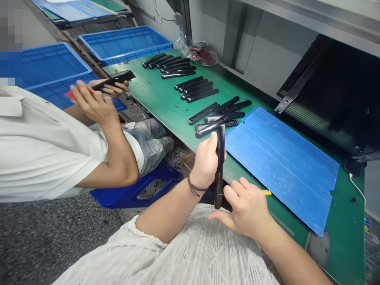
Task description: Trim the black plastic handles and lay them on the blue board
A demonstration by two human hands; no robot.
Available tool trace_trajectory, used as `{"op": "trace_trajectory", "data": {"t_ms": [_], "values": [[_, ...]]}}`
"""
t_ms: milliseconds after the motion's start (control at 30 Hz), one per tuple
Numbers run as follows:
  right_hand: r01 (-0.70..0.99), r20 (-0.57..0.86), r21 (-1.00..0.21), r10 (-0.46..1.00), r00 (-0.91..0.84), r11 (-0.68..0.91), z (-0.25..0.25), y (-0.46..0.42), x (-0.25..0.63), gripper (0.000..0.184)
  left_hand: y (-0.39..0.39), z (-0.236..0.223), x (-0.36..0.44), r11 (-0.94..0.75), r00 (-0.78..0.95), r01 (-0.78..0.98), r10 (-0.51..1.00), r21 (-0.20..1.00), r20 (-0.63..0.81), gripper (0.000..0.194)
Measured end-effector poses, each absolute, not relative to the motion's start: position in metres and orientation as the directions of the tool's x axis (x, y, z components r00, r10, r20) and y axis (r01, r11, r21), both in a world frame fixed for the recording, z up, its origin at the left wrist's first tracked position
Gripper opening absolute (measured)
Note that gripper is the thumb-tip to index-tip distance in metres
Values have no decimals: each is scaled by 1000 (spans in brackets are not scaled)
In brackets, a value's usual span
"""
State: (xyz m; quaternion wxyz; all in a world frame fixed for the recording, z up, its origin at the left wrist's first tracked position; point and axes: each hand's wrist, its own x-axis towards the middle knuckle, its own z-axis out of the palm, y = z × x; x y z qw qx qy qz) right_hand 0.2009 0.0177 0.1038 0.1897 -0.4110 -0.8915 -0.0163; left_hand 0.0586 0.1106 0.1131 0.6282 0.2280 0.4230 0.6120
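**Sketchy one-handed hold on a skinny part**

The left grip (206, 162) was clenched around a long black plastic part (220, 166), holding it upright just past the front edge of the tabletop (344, 221). The right grip (245, 209) was open, with its fingers (234, 189) right by the part's lower end, though I can't tell if they were touching it.

IMO the big risk was that narrow, smooth-looking part slipping or tipping if that one clench loosened, and then it could drop to the floor (53, 237). A careless swing could also bump the loose cluster of black parts (215, 118) or catch the blue corrugated sheet (282, 170). A co-worker's hands (95, 95) were working nearby too, so a wide elbow movement could cause a knock.
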Motion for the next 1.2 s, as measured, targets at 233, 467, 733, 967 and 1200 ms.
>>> {"op": "trace_trajectory", "data": {"t_ms": [233,467,733,967,1200], "values": [[753,456,40,659,-598,656,97,17,201,57,120,113,53,162,-154,-685,921,711,-358,49],[754,512,-9,651,-561,656,84,13,196,42,134,97,37,173,-244,-745,829,645,-503,46],[837,181,2,823,-538,547,70,11,210,76,140,91,1,62,-355,-769,786,636,-506,45],[690,214,-565,887,-408,453,87,12,194,61,131,94,7,85,-303,-801,796,593,-524,45],[428,518,-746,848,-110,511,109,7,181,7,105,93,17,-166,-554,-366,830,916,-71,31]]}}
